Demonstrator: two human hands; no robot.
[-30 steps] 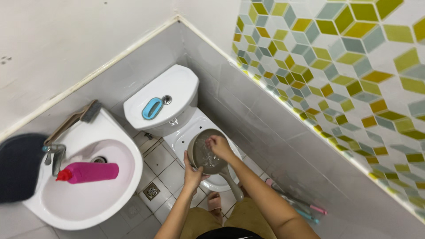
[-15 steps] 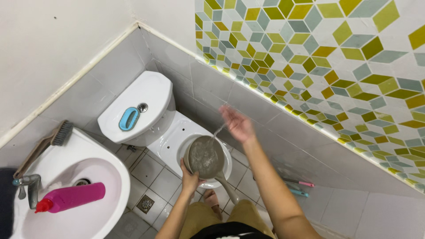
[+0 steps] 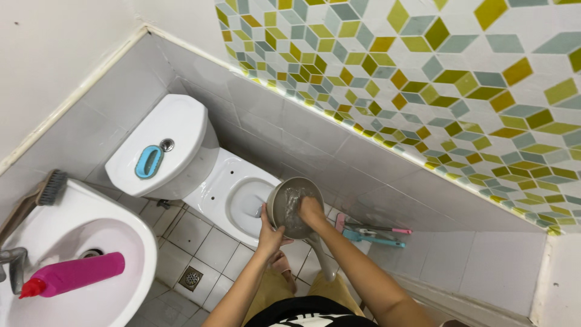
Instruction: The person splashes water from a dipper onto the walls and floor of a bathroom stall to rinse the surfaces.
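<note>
I hold a grey water dipper (image 3: 293,192) with a long handle over the right side of a white toilet bowl (image 3: 233,192). My left hand (image 3: 270,234) grips the dipper's near rim. My right hand (image 3: 311,212) reaches into the dipper, fingers in the water inside it. The dipper's pale handle (image 3: 322,259) points down toward my legs.
A white cistern (image 3: 162,148) with a blue object on its lid stands behind the bowl. A white sink (image 3: 82,266) at lower left holds a pink bottle (image 3: 69,274); a brush (image 3: 42,195) lies on its rim. Pink and blue brushes (image 3: 369,233) lie by the tiled wall. A floor drain (image 3: 190,278) sits below.
My right hand, raised and flicking water toward the wall half a second ago, has dropped back into the dipper. The view has shifted right; the dipper sits more to the bowl's right.
</note>
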